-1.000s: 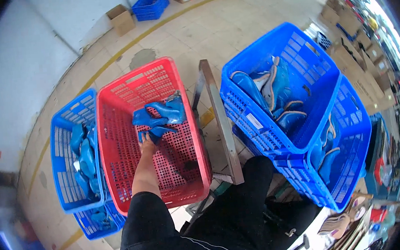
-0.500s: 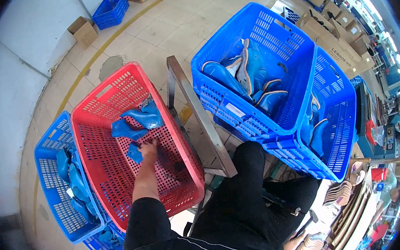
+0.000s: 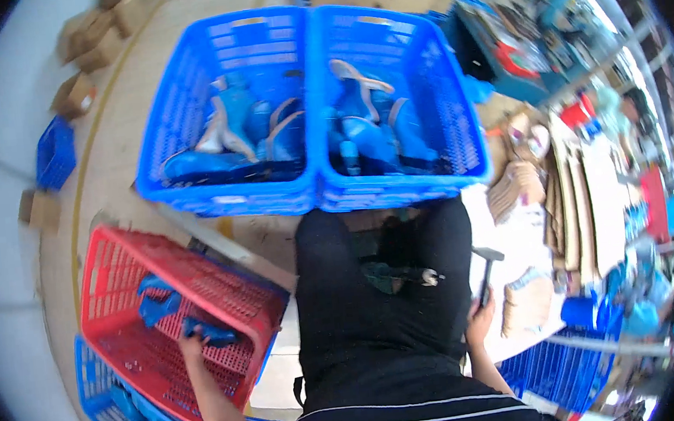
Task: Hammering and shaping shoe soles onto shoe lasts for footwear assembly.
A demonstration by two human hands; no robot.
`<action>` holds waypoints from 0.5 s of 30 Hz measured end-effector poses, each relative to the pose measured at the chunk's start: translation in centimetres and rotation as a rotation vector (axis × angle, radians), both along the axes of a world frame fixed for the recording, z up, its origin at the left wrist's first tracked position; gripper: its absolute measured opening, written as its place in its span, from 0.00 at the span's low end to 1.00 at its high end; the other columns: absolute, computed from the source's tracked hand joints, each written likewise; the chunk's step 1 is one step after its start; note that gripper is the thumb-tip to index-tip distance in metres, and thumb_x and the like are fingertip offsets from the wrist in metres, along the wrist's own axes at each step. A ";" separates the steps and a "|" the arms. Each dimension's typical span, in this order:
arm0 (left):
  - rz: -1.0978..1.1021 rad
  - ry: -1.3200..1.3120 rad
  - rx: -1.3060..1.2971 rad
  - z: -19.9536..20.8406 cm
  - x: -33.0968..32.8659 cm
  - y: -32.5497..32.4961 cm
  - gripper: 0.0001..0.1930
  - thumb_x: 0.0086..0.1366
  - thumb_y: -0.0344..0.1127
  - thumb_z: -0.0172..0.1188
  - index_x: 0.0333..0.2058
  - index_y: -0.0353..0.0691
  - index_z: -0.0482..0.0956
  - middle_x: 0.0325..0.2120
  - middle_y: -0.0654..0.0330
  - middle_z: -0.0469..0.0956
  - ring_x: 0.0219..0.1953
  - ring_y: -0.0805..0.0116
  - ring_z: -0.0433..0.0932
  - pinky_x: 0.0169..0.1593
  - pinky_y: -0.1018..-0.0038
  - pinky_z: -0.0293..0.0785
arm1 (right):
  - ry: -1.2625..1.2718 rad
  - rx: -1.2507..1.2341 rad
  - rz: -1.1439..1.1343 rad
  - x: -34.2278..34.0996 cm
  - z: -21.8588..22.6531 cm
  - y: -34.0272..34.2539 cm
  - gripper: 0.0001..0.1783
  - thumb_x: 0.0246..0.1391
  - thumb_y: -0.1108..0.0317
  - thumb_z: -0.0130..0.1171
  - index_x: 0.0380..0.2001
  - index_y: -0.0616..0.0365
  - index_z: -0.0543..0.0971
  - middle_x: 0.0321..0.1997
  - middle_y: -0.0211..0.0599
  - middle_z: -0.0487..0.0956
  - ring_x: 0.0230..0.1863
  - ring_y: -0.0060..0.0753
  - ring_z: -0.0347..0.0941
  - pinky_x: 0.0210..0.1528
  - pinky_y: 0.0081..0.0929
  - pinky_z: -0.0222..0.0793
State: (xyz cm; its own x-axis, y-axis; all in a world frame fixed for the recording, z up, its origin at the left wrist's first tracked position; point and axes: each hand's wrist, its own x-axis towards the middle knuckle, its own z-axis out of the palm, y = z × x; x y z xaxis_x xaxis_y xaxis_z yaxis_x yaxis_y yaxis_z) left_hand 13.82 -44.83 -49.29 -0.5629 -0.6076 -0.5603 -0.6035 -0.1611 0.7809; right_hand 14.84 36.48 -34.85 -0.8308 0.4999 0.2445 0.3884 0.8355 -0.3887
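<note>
In the red basket (image 3: 172,245) at the lower left, my left hand (image 3: 193,342) has its fingers curled on a blue shoe last (image 3: 217,333); motion blurs the grip. Another blue last (image 3: 158,302) lies beside it in the same basket. At the right, next to my thigh, my right hand (image 3: 481,318) is closed round the handle of a hammer (image 3: 486,274), its head pointing up and away from me. Two blue baskets stand side by side ahead of my knees, the left basket (image 3: 231,189) and the right basket (image 3: 407,182), both holding several blue lasts with pale soles.
Right of my leg, a white surface (image 3: 478,222) bears stacked tan insoles (image 3: 516,191) and long brown strips (image 3: 573,206). Another blue basket (image 3: 101,399) with lasts sits below the red one. Cardboard boxes (image 3: 90,40) line the wall side.
My view has turned right, so the baskets shift left and my right hand with the hammer comes into sight. My left hand remains in the red basket, among the lasts.
</note>
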 end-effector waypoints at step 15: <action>-0.487 1.372 0.272 35.2 -10.9 22.0 0.33 0.63 0.65 0.69 0.67 0.74 0.75 0.65 0.59 0.72 0.66 0.45 0.72 0.67 0.43 0.75 | -0.111 -1.062 1.060 -21.6 20.9 -13.5 0.32 0.76 0.55 0.53 0.76 0.54 0.62 0.62 0.53 0.81 0.65 0.51 0.78 0.67 0.40 0.71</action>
State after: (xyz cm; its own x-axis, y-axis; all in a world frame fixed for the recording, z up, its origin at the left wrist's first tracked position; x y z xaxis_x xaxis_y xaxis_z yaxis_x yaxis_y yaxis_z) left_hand 2.93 -22.78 -14.09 -0.8473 -0.1735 0.5020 0.5268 -0.3956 0.7523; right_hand -6.75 22.94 -13.90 -0.9001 -0.4287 0.0778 -0.1312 0.0966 -0.9866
